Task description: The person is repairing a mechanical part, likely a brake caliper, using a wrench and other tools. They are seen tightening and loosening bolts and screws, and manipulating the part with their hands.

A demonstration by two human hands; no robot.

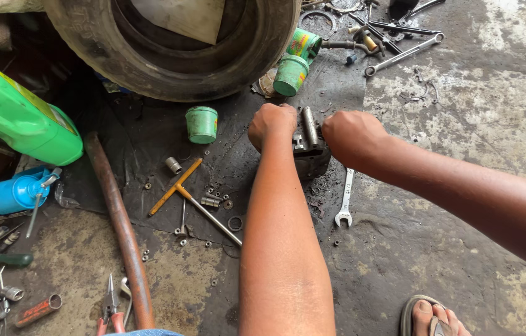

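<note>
On the oily concrete floor (474,124), between both fists, sits a dark metal engine part (310,155) with a steel shaft standing up from it. Left hand (272,124) clenches its near side, seemingly steadying it; right hand (350,135) grips the other side, fingers hidden. Just beside lies 1 open-end wrench (344,200); a T-handle wrench (196,200), green cup (202,124) and tyre (169,50) lie farther off.

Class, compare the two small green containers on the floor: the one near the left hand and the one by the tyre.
The green tub stands upright, alone on the dark mat; the green cup tilts against another container beside the tyre. The tub looks squatter, the cup taller. Both are green and grimy.
</note>
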